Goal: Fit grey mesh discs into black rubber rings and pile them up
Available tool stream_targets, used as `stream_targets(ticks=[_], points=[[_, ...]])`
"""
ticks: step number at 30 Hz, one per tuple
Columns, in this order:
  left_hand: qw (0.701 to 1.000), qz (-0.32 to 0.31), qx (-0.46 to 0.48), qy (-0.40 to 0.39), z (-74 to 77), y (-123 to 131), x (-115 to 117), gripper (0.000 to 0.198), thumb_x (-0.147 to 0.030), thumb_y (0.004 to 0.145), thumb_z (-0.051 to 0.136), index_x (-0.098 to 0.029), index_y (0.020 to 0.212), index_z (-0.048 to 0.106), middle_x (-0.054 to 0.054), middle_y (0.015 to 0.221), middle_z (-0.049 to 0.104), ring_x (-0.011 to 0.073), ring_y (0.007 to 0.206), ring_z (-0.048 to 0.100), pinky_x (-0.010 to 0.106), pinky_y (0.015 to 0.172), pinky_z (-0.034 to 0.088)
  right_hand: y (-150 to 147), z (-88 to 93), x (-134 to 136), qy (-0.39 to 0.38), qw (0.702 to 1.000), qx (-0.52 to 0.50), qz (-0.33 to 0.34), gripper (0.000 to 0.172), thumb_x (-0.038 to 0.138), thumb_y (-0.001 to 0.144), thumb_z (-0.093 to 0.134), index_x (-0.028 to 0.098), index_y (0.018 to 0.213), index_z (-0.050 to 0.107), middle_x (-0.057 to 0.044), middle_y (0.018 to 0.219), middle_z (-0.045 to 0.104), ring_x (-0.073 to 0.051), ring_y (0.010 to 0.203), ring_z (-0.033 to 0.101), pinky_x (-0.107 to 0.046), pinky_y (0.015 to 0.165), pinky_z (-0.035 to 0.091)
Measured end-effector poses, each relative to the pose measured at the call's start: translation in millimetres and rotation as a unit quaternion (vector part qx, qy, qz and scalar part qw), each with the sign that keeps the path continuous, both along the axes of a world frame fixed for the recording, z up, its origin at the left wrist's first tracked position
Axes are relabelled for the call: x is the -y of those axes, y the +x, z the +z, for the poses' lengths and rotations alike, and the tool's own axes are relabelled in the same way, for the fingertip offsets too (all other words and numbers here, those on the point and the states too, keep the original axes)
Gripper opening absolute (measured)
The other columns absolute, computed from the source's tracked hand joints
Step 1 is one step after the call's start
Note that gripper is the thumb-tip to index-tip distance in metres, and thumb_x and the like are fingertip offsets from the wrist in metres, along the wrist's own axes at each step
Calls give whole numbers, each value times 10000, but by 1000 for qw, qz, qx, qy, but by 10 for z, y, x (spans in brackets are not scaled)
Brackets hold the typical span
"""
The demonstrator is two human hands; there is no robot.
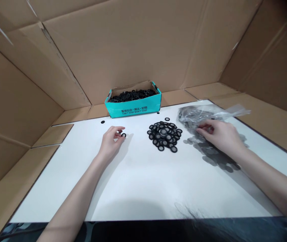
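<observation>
My left hand (112, 138) is over the left part of the table, its fingers pinched on a small black ring (123, 135). My right hand (217, 132) is above loose grey discs (210, 151) spread on the right, beside a clear plastic bag (196, 112) with more grey discs in it. Its thumb and fingertips are closed together; whatever they hold, if anything, is hidden. Between the hands lies a heap of black rings with grey centres (164, 134). One such ring (167, 119) lies just behind the heap.
A teal cardboard box (135, 109) full of black rings (133, 95) stands at the table's back edge. A small black disc (103, 122) lies at the back left, another black piece (158, 113) near the box. Cardboard walls (138, 43) surround the white table (123, 188).
</observation>
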State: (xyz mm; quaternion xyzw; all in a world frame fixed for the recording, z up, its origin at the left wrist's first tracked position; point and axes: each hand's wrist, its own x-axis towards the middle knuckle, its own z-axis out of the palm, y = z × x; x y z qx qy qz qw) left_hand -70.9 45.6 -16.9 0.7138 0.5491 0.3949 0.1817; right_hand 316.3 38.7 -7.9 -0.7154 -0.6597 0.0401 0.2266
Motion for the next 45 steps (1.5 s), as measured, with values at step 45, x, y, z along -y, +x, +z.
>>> stream_targets(ticks=[45], points=[[936, -180, 240, -186, 237, 653, 505, 247, -243, 757, 766, -183, 990, 712, 63, 966, 707, 139, 835, 658, 223, 721, 556, -1241, -15, 333, 24, 876, -311, 367, 256, 312, 915, 571, 189, 712, 665, -25, 681, 632, -133, 614, 532, -256, 545, 393]])
